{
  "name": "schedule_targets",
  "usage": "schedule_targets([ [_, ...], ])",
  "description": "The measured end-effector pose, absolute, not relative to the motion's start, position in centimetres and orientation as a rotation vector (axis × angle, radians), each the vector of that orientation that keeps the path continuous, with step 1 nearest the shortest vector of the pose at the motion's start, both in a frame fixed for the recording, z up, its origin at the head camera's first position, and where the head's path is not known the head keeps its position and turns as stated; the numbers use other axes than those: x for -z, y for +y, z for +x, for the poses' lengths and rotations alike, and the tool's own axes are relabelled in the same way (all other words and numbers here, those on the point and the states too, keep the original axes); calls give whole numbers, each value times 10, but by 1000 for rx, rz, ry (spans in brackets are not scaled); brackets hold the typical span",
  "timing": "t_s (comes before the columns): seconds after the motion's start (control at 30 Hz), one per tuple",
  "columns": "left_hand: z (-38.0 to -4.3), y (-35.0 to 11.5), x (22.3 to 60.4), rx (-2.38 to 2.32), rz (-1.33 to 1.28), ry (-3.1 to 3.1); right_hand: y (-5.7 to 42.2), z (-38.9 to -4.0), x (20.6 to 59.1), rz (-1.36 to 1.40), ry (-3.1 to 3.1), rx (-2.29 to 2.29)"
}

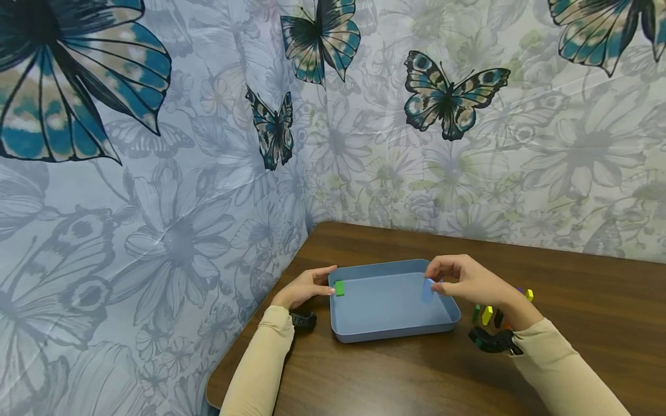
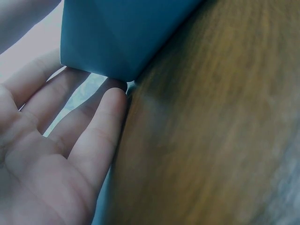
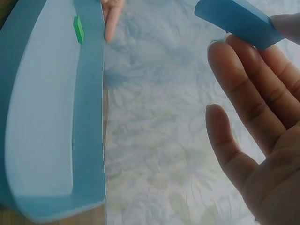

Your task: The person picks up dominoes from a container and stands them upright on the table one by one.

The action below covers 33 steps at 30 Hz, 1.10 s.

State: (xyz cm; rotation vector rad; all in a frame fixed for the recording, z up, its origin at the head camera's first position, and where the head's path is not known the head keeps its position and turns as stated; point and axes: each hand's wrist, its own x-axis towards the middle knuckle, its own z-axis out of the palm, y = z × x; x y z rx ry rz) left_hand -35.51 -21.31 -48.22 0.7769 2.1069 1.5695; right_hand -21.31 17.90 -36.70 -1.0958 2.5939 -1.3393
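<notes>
A blue tray (image 1: 395, 334) stands on the wooden table, with a small green block (image 1: 340, 288) inside against its left wall. My left hand (image 1: 308, 287) is at the tray's left end, fingers fairly straight; in the left wrist view its fingertips meet the outer wall of the tray (image 2: 117, 37). Over the tray's right end, my right hand (image 1: 463, 282) pinches a blue block (image 3: 239, 21) between thumb and fingers. The right wrist view shows the little finger apart from that block, and the green block (image 3: 78, 30) in the tray.
Several small blocks, among them a yellow block (image 1: 487, 315) and a dark green block (image 1: 476, 313), lie on the table (image 1: 588, 312) right of the tray, partly behind my right wrist. Walls with a butterfly print (image 1: 452, 98) border the table's left and far edges.
</notes>
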Motion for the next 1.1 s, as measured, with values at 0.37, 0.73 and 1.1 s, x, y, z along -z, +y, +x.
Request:
schedule_targets([
  [0.37, -356, -214, 485, -1565, 785, 2095, 216, -191, 368, -1084, 2700, 1425],
  [0.73, -353, -213, 481, -1558, 779, 2106, 254, -184, 363, -1006, 2664, 1381],
  [1.1, -351, -212, 481, -1542, 783, 2126, 308, -177, 361, -947, 2666, 1344],
])
